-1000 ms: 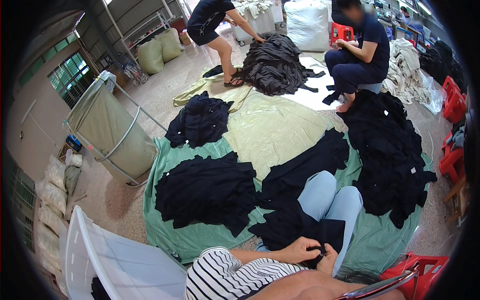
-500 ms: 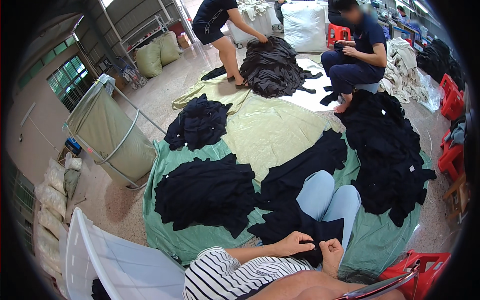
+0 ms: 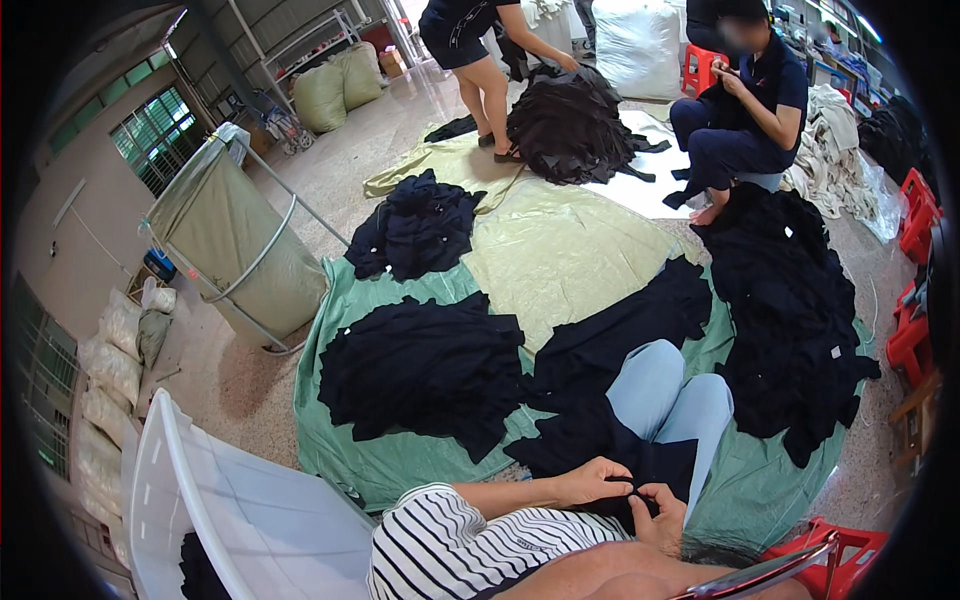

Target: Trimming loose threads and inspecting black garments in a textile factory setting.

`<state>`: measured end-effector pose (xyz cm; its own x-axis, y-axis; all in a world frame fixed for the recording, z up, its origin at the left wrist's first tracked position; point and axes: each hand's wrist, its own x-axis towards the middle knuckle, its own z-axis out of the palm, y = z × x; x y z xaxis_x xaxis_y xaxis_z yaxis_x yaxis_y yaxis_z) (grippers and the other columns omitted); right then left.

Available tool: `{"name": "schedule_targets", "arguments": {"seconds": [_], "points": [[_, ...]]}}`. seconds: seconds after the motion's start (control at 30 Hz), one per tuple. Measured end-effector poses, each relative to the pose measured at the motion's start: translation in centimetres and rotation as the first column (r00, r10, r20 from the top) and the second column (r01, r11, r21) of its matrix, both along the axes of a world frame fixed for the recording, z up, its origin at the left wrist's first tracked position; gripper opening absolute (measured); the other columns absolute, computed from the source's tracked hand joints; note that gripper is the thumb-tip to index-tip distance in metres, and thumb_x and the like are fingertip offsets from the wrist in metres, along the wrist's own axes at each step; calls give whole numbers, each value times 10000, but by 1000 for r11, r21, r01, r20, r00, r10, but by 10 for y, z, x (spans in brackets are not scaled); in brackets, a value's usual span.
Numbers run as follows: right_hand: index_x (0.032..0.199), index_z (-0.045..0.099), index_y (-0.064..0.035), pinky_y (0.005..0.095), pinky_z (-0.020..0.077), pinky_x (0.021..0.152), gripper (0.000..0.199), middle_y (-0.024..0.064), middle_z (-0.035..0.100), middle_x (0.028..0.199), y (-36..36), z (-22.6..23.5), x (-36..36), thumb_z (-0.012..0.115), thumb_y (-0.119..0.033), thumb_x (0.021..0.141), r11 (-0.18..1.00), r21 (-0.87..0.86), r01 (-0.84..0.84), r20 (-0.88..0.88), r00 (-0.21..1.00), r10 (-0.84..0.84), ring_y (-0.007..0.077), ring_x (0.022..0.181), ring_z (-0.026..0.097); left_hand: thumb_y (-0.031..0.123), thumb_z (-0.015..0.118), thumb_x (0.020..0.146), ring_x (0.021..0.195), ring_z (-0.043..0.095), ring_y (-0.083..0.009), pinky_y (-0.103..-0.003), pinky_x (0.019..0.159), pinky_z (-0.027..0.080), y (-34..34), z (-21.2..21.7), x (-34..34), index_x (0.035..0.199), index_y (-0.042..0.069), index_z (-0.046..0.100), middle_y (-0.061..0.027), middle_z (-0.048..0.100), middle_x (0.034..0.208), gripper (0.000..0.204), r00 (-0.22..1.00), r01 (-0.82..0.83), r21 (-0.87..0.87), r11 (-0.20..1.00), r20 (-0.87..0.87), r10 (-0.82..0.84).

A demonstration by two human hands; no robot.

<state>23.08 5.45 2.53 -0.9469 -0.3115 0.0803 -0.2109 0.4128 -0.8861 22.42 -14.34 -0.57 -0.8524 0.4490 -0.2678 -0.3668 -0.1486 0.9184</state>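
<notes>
A dark navy or black cloth garment (image 3: 668,462) lies across my lap, over pale blue trousers. My left hand (image 3: 598,482) pinches a bit of it between thumb and forefinger. Close beside it, my right hand (image 3: 660,515) pinches the same fabric, thumb and forefinger curled in. The fingertips almost meet; any small detail between them is too fine to make out. Beyond my knees a dark garment pile (image 3: 630,310) spreads out. To its left is a broader flat stack of dark garments (image 3: 420,370), and to the right runs a long dark heap (image 3: 795,330).
Green sheeting (image 3: 450,465) and yellowish sheeting (image 3: 560,250) cover the floor. A white bin (image 3: 260,500) stands at my left, a framed fabric hamper (image 3: 235,250) beyond it. A red stool (image 3: 830,545) is at lower right. Ahead, one person stands by a black heap (image 3: 565,125); another sits handling dark cloth.
My fingers have shifted slightly on the cloth, the right ones bending more. The seated person's hands have risen. The whole view has turned a little.
</notes>
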Motion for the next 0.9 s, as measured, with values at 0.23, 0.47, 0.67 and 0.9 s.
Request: {"name": "schedule_targets", "arguments": {"seconds": [0.23,0.47,0.67,0.9], "points": [[845,665,28,216,443,639,114,15,661,742,4,-19,5,752,-6,780,956,-259,135,425,905,-13,65,697,561,132,722,882,790,552,-27,-194,721,437,-15,11,-3,964,2,723,30,662,847,154,998,44,-41,998,48,-42],[835,691,30,230,454,605,97,39,676,686,8,-9,10,752,-40,808,973,-229,-2,340,937,82,77,637,578,151,696,915,823,568,-38,-202,785,454,-24,-4,0,980,14,706,25,658,885,152,998,-57,42,997,31,56],[813,708,-57,355,453,561,122,113,675,704,-21,12,10,790,-131,762,989,5,-147,-26,989,147,282,569,605,465,665,908,532,324,-80,-324,491,268,-22,-1,-31,580,27,529,32,392,535,564,916,391,-321,862,49,-397],[818,684,-68,397,423,553,119,97,669,702,-30,5,7,773,-87,741,995,78,-60,-198,977,75,322,565,573,156,573,996,666,364,-6,-224,514,316,12,20,-24,793,53,484,93,430,730,245,991,-69,-44,997,-115,63]]}}
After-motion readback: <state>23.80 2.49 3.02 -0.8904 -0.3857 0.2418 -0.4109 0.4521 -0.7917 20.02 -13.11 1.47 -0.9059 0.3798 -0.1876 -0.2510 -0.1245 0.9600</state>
